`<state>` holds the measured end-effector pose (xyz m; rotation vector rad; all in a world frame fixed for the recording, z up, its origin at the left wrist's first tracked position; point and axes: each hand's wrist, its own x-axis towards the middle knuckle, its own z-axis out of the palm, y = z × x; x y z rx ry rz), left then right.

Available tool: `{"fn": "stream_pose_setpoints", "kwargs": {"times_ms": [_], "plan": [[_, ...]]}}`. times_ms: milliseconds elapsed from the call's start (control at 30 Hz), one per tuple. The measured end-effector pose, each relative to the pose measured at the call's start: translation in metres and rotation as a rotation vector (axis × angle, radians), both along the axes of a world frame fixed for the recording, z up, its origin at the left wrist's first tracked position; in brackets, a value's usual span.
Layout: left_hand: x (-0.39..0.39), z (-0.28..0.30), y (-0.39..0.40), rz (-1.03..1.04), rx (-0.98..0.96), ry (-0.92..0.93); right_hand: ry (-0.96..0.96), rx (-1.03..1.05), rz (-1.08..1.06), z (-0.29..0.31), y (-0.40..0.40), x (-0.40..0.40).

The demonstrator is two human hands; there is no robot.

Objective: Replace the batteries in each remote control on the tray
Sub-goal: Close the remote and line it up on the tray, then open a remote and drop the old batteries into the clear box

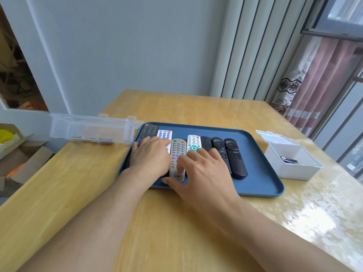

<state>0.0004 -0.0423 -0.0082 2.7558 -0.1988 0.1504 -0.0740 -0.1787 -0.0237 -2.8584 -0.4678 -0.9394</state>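
On the tray (261,179), both hands (151,158) cover unlabelled remotes (178,152).

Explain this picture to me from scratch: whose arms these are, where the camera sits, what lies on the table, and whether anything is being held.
There is no machine here. A person wears a camera on the head, looking forward and down, so both bare arms reach in from below. On the wooden table stands a blue tray with seven remote controls side by side. The left hand rests flat on the leftmost ones; the right hand lies over the grey remote and its neighbours, fingers spread. Nothing is lifted or gripped. A clear plastic box left of the tray and a white open box on the right each hold a few batteries.
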Motion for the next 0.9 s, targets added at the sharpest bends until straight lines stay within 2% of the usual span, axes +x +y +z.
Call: {"fn": "stream_pose_setpoints", "kwargs": {"times_ms": [300,500,667,900], "plan": [[0.002,-0.001,0.0,0.01,0.002,-0.008,0.03,-0.009,-0.108,-0.004,0.013,-0.004],[0.0,0.001,0.0,0.004,-0.009,-0.005,0.07,0.068,-0.141,0.002,0.015,-0.005],[-0.002,0.004,0.001,0.0,-0.034,-0.008,0.15,0.234,-0.174,0.013,0.011,-0.011],[0.001,0.0,-0.002,0.025,0.011,-0.023,0.274,0.587,-0.214,0.029,-0.003,-0.013]]}}
